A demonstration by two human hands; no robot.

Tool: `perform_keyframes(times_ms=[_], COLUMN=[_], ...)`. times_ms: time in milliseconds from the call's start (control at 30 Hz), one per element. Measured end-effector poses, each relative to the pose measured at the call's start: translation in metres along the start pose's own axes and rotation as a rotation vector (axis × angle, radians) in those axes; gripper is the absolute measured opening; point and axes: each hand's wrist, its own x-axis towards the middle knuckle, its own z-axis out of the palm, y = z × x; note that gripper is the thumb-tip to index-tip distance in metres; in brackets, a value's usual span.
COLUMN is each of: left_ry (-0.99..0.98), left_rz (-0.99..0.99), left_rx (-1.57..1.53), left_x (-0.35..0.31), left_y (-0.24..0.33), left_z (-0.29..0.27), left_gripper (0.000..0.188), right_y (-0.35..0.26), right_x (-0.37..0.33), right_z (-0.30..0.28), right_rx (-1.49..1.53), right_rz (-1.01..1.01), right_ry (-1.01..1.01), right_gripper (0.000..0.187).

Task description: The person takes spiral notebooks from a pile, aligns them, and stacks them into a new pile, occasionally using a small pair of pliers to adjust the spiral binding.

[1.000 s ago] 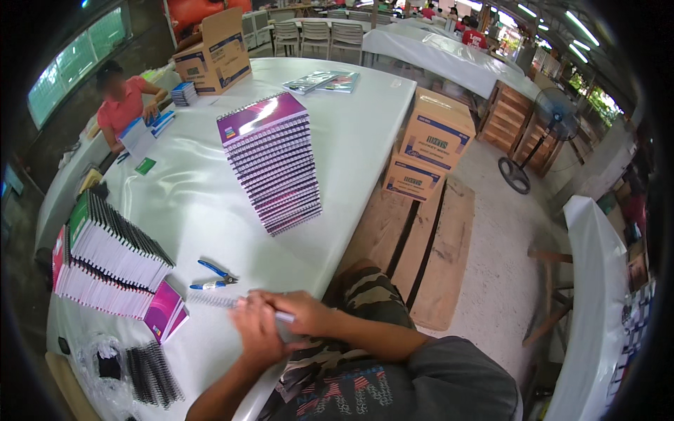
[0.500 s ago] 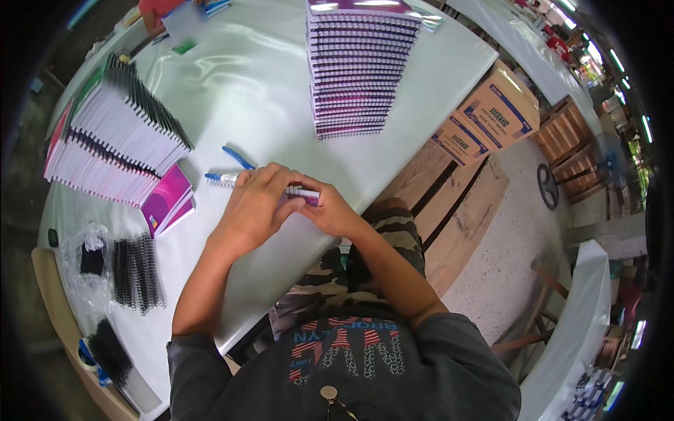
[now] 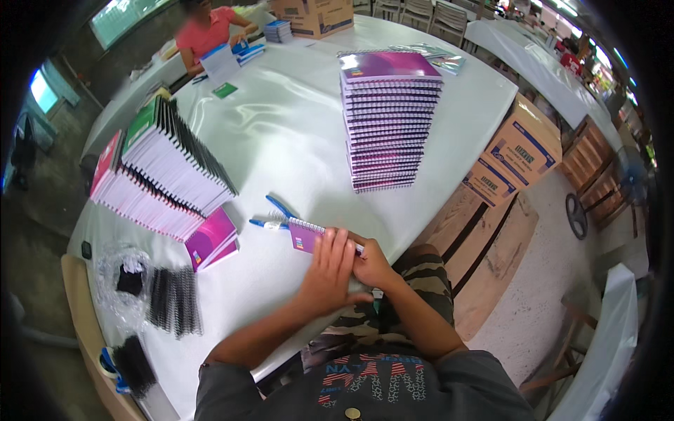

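Note:
A purple-covered spiral notebook [image 3: 303,240] lies under my hands near the table's front edge. A clear-looking wire coil runs along its far edge, and the coil's loose end sticks out past the left corner. Across the cover rests my left hand [image 3: 328,272], its fingers stretched out side by side and its thumb apart. Closed round the notebook's right end is my right hand [image 3: 373,265], its fingertips partly hidden behind the left. Just beyond the coil's loose end lies a pair of blue-handled pliers [image 3: 281,206], its jaws hidden.
At centre back rises a tall stack of purple spiral notebooks [image 3: 387,133]. Green and red notebooks [image 3: 158,175] stand at left, with loose purple booklets [image 3: 213,237] beside them. Black coils [image 3: 174,300] lie nearer me. A co-worker [image 3: 210,31] sits across the table; cartons [image 3: 521,151] stand right.
My left hand has flattened across the notebook, its thumb now apart. More of the purple cover and coil shows. The view has tilted up, bringing the co-worker and far table into sight.

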Motion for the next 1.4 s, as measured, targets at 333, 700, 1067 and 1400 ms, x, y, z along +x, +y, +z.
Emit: perform_keyframes(times_ms=[333, 700, 1067, 1400], left_ry=[-0.037, 0.230, 0.383, 0.333], left_rz=[-0.108, -0.778, -0.731, -0.748], left_rx=[-0.732, -1.456, -1.535, -1.594], left_x=[0.012, 0.014, 0.003, 0.001], left_y=[0.027, -0.031, -0.040, -0.043], left_z=[-0.040, -0.008, 0.005, 0.007], left_gripper=[0.081, 0.020, 0.009, 0.025], right_y=[-0.032, -0.047, -0.046, -0.060], right_x=[-0.010, 0.021, 0.026, 0.028], right_z=[0.015, -0.024, -0.016, -0.015], right_rx=[0.115, -0.248, -0.622, -0.551], right_rz=[-0.602, -0.013, -0.006, 0.162], right_ry=[0.162, 0.081, -0.196, -0.256], right_gripper=[0.085, 0.049, 0.026, 0.026])
